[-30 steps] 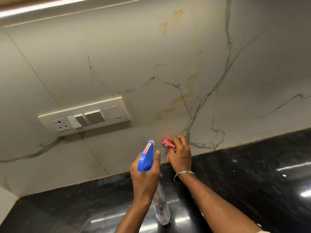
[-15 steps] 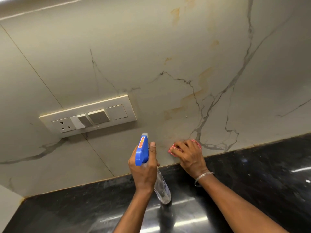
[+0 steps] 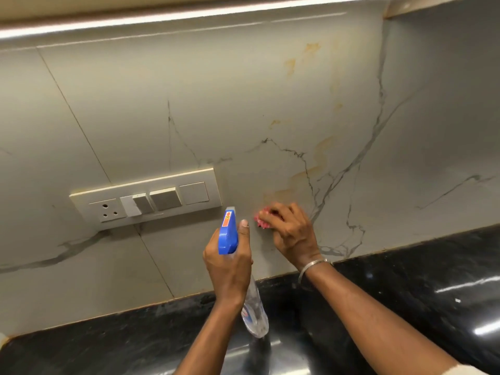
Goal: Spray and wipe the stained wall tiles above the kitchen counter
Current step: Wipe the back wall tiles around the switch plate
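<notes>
Fingers (image 3: 273, 216) of the right hand (image 3: 293, 235) are pressing a crumpled pink cloth (image 3: 263, 219) against the grey veined wall tile (image 3: 270, 104), just below yellowish stains (image 3: 323, 151). Left hand (image 3: 230, 263) is gripping a clear spray bottle with blue trigger head (image 3: 228, 234) above the glossy black counter (image 3: 405, 288), beside a cream switch panel (image 3: 146, 198).

The wall tiles (image 3: 189, 109) rise behind the counter (image 3: 405, 293), with the switch plate (image 3: 146, 198) set into them at left. Right of the plate, the right hand (image 3: 293, 231) presses a cloth (image 3: 262, 219) to the tiles, below the stains (image 3: 311, 171). The left hand (image 3: 228, 263) holds the spray bottle (image 3: 227, 234) before the tiles, between plate and cloth, above the counter.
</notes>
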